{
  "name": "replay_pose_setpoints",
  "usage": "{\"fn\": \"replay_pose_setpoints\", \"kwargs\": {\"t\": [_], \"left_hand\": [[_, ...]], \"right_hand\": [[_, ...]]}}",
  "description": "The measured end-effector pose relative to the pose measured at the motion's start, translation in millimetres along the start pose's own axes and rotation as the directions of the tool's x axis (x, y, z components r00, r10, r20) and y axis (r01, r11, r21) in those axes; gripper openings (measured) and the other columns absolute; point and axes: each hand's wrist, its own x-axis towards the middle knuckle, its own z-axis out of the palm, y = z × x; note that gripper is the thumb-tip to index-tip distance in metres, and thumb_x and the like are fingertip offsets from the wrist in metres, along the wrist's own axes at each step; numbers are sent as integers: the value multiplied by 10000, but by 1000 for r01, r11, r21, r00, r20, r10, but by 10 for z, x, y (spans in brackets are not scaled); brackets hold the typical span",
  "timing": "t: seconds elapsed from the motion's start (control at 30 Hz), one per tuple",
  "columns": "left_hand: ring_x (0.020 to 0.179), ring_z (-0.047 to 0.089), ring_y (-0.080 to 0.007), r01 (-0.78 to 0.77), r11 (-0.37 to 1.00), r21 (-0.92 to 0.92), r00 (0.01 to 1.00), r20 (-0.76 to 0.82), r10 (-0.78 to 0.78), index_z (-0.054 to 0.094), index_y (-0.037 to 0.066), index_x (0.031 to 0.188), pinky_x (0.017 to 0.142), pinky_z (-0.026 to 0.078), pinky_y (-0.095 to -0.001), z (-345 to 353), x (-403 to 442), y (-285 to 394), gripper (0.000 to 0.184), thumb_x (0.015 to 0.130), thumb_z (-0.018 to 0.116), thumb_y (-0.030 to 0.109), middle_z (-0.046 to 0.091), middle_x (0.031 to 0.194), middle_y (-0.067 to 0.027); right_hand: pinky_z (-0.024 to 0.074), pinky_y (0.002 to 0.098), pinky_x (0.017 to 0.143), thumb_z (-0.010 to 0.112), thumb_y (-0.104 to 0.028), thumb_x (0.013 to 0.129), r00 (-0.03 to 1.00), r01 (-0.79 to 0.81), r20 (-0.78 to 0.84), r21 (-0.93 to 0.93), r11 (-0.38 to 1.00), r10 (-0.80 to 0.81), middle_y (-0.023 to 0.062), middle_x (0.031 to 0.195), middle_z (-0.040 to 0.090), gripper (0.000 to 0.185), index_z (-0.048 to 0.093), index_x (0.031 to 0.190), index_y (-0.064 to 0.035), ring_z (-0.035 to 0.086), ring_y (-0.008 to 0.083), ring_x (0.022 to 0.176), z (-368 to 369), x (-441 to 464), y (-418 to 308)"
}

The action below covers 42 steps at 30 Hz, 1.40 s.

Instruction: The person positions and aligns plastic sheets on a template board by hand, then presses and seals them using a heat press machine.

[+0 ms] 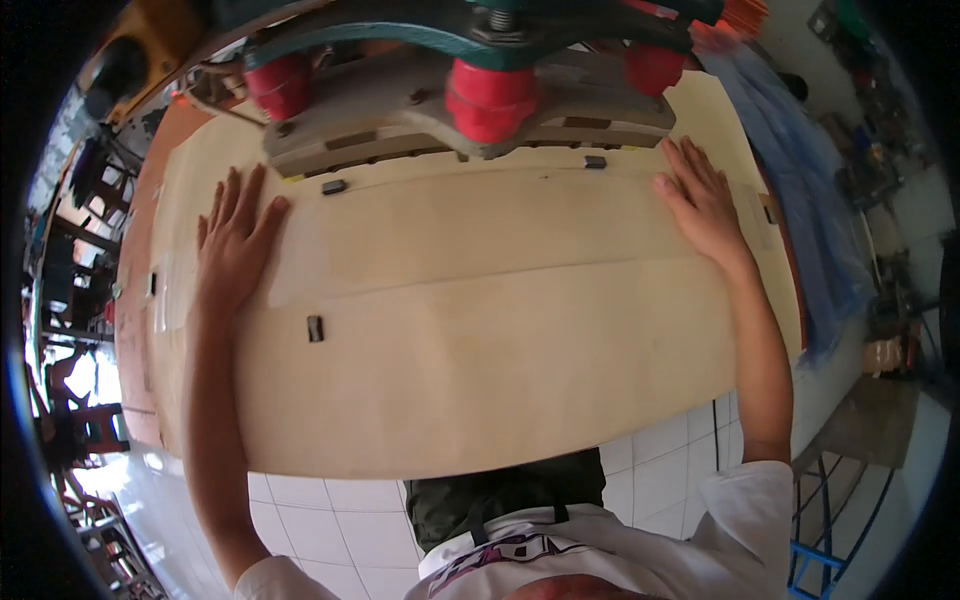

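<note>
My left hand (232, 240) lies flat near the left side of a large pale tan sheet (500, 370), fingers pointing away from me and slightly apart. On the right, my right hand (706, 205) rests on the same sheet, its fingertips close to the end of the machine head. That machine head (480, 130) has a grey metal plate, red cylindrical parts (490, 98) and a dark green frame (400, 42). It hangs over the far part of the sheet. Small dark blocks (333, 187) sit on the sheet, one of them (595, 162) near my right hand.
Another dark block (316, 329) lies nearer to me on the left. Blue plastic sheeting (790, 190) hangs along the right edge. A reddish-brown board edge (135, 330) shows at the left. White floor tiles (375, 530) lie below, with a blue metal frame (825, 560) at lower right.
</note>
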Motion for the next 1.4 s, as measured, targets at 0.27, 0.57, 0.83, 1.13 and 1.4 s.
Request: {"fn": "replay_pose_setpoints", "kwargs": {"t": [0.27,0.57,0.83,1.13,1.4], "left_hand": [[1506,125,-257,46,999,6,999,22,-46,369,124,1505,1199,58,-500,17,29,-7,723,963,395,602,211,1615,-96],[1505,129,-257,48,998,36,998,33,-50,372,114,1501,1198,57,-504,52,53,-63,724,968,385,604,201,1617,-94],[1505,130,-254,46,998,38,998,43,-47,372,113,1501,1202,59,-488,34,49,-65,737,963,379,617,201,1617,-99],[1505,134,-261,30,999,-10,999,13,-30,384,132,1498,1197,68,-490,-3,12,-31,720,963,390,613,215,1612,-109],[1498,153,-301,26,1000,1,999,-23,-25,343,252,1521,1191,85,-514,59,12,-96,661,973,359,619,223,1604,-140]], "right_hand": [[105,538,1185,374,-592,977,1000,0,-3,-1,1000,0,166,1598,224,695,305,1530,-177,170,332,1488,-9,-13,-12],[107,542,1183,375,-593,976,1000,-15,-3,-15,1000,15,173,1594,228,701,303,1530,-169,173,337,1486,-3,-31,-10],[115,550,1180,384,-597,974,1000,0,-18,-2,1000,0,176,1592,231,709,303,1529,-164,176,338,1486,12,-27,11],[116,551,1179,393,-579,977,1000,2,-18,-21,1000,-2,171,1592,233,687,306,1529,-179,186,334,1483,18,-31,21],[108,536,1183,391,-554,989,1000,-17,20,-10,1000,17,153,1601,222,664,299,1533,-185,170,322,1490,-14,-21,-7]]}}
